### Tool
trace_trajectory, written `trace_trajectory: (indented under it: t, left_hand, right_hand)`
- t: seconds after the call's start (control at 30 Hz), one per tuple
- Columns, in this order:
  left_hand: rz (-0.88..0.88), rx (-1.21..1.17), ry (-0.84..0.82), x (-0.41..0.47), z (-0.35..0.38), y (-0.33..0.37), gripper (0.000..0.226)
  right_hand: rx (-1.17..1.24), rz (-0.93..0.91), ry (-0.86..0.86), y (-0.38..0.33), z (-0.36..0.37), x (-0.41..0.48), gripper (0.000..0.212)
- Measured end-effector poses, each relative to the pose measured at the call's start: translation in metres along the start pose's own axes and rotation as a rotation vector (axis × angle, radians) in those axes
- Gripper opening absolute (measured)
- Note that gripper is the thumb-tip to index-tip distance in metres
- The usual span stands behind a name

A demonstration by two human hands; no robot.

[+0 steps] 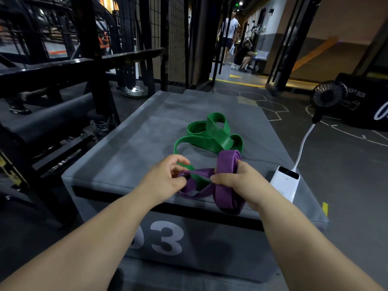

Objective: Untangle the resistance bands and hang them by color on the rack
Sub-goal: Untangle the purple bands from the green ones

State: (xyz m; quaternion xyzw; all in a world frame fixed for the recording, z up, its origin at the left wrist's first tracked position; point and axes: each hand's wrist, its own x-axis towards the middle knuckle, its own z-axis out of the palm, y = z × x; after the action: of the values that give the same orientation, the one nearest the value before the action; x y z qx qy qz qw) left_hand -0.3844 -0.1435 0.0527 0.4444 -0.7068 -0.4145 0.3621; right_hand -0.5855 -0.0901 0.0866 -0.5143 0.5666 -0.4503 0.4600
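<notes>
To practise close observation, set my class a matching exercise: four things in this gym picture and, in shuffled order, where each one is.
1 purple resistance band
2 green resistance band
3 white power bank
4 black fan

A at the white cable's far end
B mostly on the grey box top
C gripped by the left hand and right hand
D at the box's right edge

Pairs: 1-C, 2-B, 3-D, 4-A

Grey box (pixel 210 244) front: "03", zero half-hidden. Black box (pixel 369 85): "SOFT BOX".
</notes>
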Motion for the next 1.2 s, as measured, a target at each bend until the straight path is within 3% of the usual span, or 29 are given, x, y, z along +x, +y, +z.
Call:
trace_trajectory:
  t: [0.23, 0.37, 0.57, 0.67, 0.83, 1.07, 1.2]
  left_hand:
    - [0.147, 0.521, -0.003, 0.004, 0.004, -0.005, 0.018]
    - [0.15, 0.53, -0.059, 0.002, 0.004, -0.006, 0.026]
    - [0.059, 0.387, -0.347, 0.0, -0.003, -0.012, 0.048]
    - [0.055, 0.271, -0.247, 0.0, 0.0, -0.012, 0.042]
    - [0.026, 0.441, 0.043, 0.006, -0.01, -0.01, 0.019]
    - [-0.184, 0.566, 0.131, 0.013, -0.027, -0.034, 0.01]
    - [-0.324, 0.58, 0.201, 0.015, -0.035, -0.029, 0.017]
  right_hand:
    - [0.034, -0.003, -0.003, -0.003, -0.002, 0.002, 0.014]
    - [0.079, 0.018, 0.013, -0.003, -0.001, 0.001, 0.014]
    - [0.185, 0.026, 0.073, -0.002, -0.008, 0.002, 0.012]
    - [0.233, 0.031, 0.054, -0.004, -0.01, 0.001, 0.013]
    - [0.533, -0.002, 0.022, -0.013, -0.024, -0.002, 0.017]
    - [0.676, -0.07, 0.084, -0.015, -0.049, -0.002, 0.014]
    - [0.718, -0.089, 0.131, -0.012, -0.064, 0.002, 0.018]
